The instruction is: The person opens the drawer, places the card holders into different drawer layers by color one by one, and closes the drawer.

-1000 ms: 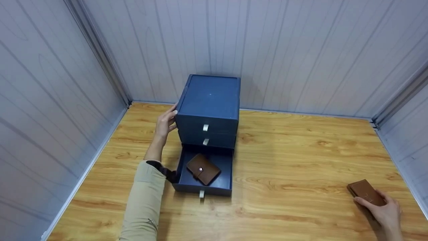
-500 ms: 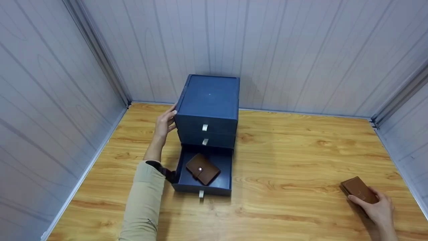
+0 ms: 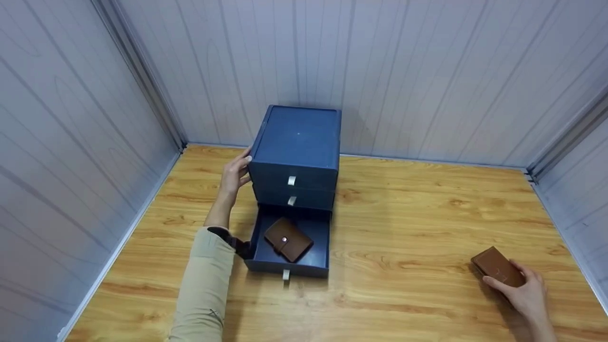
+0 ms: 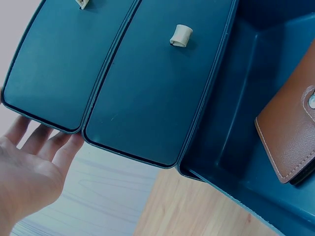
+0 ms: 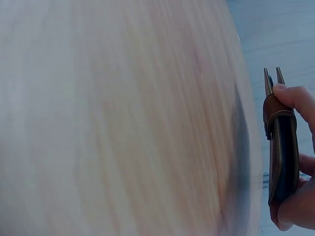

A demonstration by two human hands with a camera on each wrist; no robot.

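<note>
A dark blue drawer unit (image 3: 299, 137) stands at the back wall with its bottom drawer (image 3: 319, 251) pulled out. Inside that drawer lies a brown leather wallet (image 3: 289, 240) with a snap strap, partly seen in the left wrist view as a stitched wallet (image 4: 290, 123). My left hand (image 3: 232, 175) rests on the unit's left side near the top front corner; in the left wrist view the fingers of the left hand (image 4: 34, 172) lie fairly straight against it. At the right, my right hand (image 3: 527, 294) grips a second brown wallet (image 3: 496, 266) between thumb and fingers, held above the table.
The wood-grain table (image 3: 408, 256) spreads between the drawer unit and my right hand. Pale panel walls (image 3: 427, 80) enclose the left, back and right. Two upper drawers with light pull tabs (image 3: 291, 180) are closed.
My right hand has moved left and slightly away from me with the wallet in its grip. The left hand, the drawer unit and the wallet in the drawer stay where they were.
</note>
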